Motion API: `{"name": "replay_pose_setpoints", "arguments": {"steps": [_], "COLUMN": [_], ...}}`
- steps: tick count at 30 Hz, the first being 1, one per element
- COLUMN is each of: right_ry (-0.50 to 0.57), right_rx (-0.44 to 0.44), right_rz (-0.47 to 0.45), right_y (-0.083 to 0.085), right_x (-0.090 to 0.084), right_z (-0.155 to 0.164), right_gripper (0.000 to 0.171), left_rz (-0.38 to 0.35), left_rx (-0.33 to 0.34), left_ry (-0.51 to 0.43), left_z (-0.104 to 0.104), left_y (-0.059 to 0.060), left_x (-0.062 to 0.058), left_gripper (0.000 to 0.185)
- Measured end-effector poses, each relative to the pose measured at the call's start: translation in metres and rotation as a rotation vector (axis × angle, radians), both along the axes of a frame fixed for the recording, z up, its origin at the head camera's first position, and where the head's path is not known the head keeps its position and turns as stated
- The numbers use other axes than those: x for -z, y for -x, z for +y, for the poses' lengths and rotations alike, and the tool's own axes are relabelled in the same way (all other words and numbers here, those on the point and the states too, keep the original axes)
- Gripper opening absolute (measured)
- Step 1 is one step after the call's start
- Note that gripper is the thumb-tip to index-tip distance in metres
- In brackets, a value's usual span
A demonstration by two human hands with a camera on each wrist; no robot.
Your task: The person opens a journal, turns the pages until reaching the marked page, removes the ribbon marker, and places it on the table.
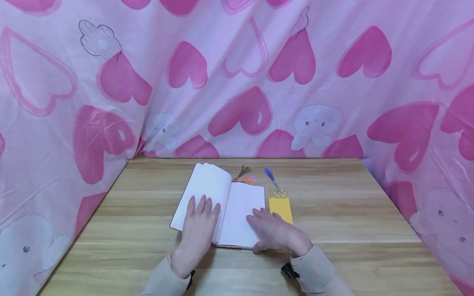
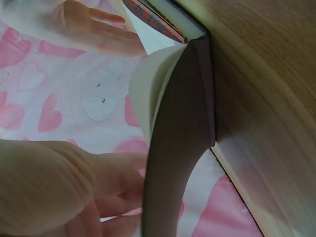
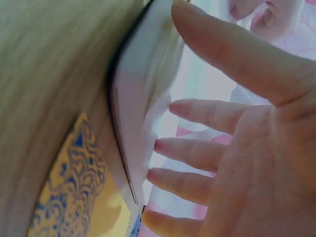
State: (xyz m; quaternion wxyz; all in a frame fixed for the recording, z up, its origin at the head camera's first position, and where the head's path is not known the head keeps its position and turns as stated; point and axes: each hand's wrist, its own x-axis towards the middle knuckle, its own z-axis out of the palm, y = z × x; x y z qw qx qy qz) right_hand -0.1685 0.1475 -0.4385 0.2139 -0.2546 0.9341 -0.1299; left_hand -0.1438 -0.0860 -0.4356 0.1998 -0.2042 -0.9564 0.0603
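pink heart-print cloth point(image 1: 237, 82) hangs behind and at both sides of a wooden table point(image 1: 333, 230). on the table, near its middle, lies an open notebook point(image 1: 222, 205) with blank white pages, the left stack of pages bowed upward and the right page lying flat. the left hand point(image 1: 199, 226) rests palm down on the lower part of the left page, fingers straight and close together; the left wrist view shows the book's dark cover point(image 2: 187, 138) curving up from the table edge-on. the right hand point(image 1: 275, 232) lies on the lower right corner of the right page, fingers spread and relaxed, gripping nothing; the right wrist view shows its fingertips point(image 3: 163, 145) against the page edge. just beside the notebook's right edge lies a yellow bookmark point(image 1: 280, 204) with a patterned top band and a blue tassel point(image 1: 270, 176). green and orange tassels point(image 1: 245, 176) stick out from the top of the notebook at its spine.
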Motion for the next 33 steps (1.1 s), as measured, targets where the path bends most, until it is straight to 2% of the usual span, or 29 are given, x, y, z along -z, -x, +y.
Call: {"name": "replay_pose_setpoints", "arguments": {"steps": [2, 5, 10, 13, 16, 19, 21, 24, 27, 30, 33], "right_ry": [0.0, 0.023, 0.06, 0.078, 0.091, 0.11, 0.12, 0.129, 0.144, 0.168, 0.196], "right_rx": [-0.002, 0.013, 0.03, 0.041, 0.051, 0.043, 0.017, -0.041, -0.074, -0.066, -0.055], "right_rz": [-0.003, -0.019, -0.031, -0.041, -0.051, -0.051, -0.03, 0.046, 0.118, 0.16, 0.206], "right_y": [0.001, 0.001, 0.002, 0.003, 0.003, 0.002, 0.002, 0.003, 0.003, 0.003, 0.003], "right_x": [-0.002, -0.004, -0.006, -0.005, -0.005, -0.006, -0.006, -0.006, -0.005, -0.006, -0.008], "right_z": [0.001, 0.003, 0.006, 0.008, 0.009, 0.009, 0.009, 0.01, 0.011, 0.01, 0.009], "right_gripper": [0.084, 0.081, 0.077, 0.074, 0.066, 0.056, 0.051, 0.042, 0.038, 0.04, 0.042], "left_rz": [-0.024, -0.006, 0.001, -0.033, -0.076, -0.106, -0.099, -0.061, -0.046, -0.067, -0.079], "left_rx": [-0.022, -0.034, -0.021, 0.036, 0.144, 0.247, 0.292, 0.312, 0.307, 0.295, 0.287], "left_ry": [0.015, 0.018, -0.039, -0.088, -0.114, -0.095, -0.082, -0.082, -0.094, -0.103, -0.114], "left_z": [0.0, 0.0, 0.0, 0.001, 0.002, 0.005, 0.007, 0.008, 0.009, 0.01, 0.011], "left_y": [-0.001, -0.001, -0.001, 0.002, 0.006, 0.006, 0.006, 0.004, 0.002, 0.001, 0.0], "left_x": [-0.001, 0.0, 0.003, 0.005, 0.006, 0.008, 0.01, 0.011, 0.012, 0.012, 0.012], "left_gripper": [0.04, 0.038, 0.036, 0.038, 0.042, 0.041, 0.031, 0.022, 0.037, 0.054, 0.061]}}
